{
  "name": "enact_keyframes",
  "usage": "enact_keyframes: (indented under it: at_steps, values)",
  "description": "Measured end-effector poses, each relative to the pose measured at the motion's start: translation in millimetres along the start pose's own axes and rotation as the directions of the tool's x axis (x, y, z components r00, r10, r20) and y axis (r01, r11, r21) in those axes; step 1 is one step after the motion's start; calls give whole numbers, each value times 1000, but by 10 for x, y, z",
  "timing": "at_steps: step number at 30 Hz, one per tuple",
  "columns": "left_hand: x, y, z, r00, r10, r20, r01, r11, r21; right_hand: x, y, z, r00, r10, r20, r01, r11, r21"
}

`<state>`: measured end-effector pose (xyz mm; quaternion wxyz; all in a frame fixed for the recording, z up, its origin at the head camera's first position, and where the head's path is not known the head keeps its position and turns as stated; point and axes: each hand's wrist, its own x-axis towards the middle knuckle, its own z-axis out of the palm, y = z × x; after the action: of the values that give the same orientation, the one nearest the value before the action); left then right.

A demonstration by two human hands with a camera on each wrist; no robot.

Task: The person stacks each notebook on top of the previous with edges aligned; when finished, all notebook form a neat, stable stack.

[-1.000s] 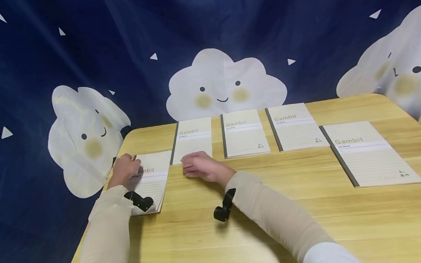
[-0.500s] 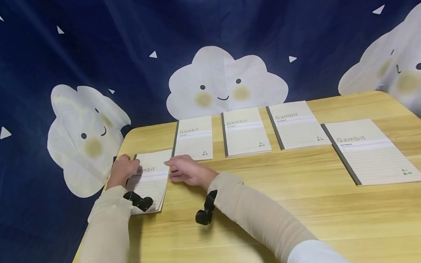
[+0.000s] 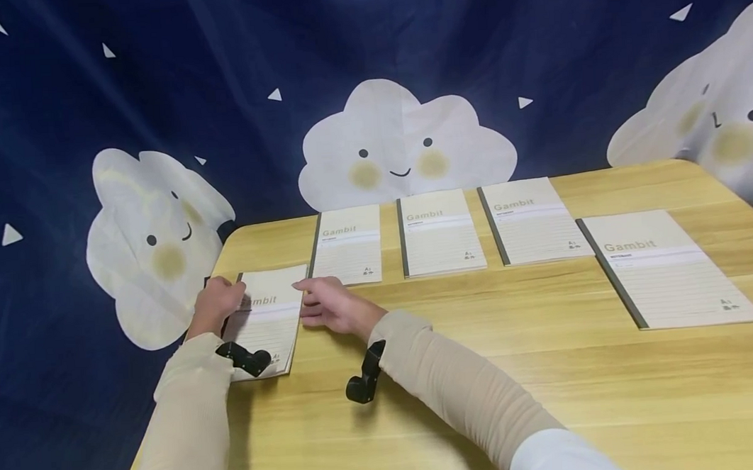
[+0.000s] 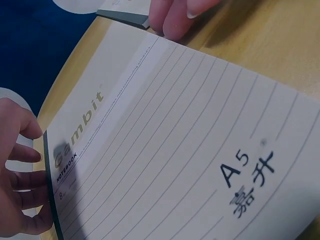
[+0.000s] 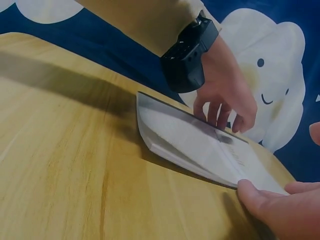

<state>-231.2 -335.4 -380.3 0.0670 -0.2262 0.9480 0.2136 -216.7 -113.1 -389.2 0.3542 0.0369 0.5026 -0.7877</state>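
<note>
A cream Gambit notebook (image 3: 269,319) with a dark spine lies near the table's left edge. My left hand (image 3: 217,304) is at its spine side, with the fingertips touching the dark spine, as the left wrist view shows. At the opposite long edge is my right hand (image 3: 335,307), its fingertips against the notebook's side. Seen from the right wrist, the front cover of the notebook (image 5: 185,137) bulges slightly away from the pages beneath. In the left wrist view the cover (image 4: 165,125) reads A5. Neither hand's fingers wrap round the notebook.
Three similar notebooks stand in a row at the back: left (image 3: 348,254), middle (image 3: 440,239) and right (image 3: 532,230). Another notebook (image 3: 672,276) lies farther right. A blue cloud-patterned cloth (image 3: 245,50) hangs behind the wooden table (image 3: 460,372). Black cameras sit on both wrists.
My right hand has moved left, from in front of the back-left notebook to the right edge of the leftmost one. My left hand has stayed by the spine.
</note>
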Motion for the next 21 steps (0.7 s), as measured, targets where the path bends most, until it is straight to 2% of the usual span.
enact_keyframes:
  at_steps: [8,14,18,21]
  values:
    - [-38,32,-37,1000,-30,6,30,999,-26,-9,0,14,1000,5,-4,-5,1000,15]
    - [-43,12,-61,999,-47,15,48,996,-79,-2,15,11,1000,9,13,-9,1000,1]
    - [-55,10,-90,999,-33,25,36,989,-140,4,12,-6,1000,2,22,-2,1000,-11]
    - [-79,45,-121,998,-54,43,62,975,-215,-6,-2,-21,999,-13,33,13,1000,-9]
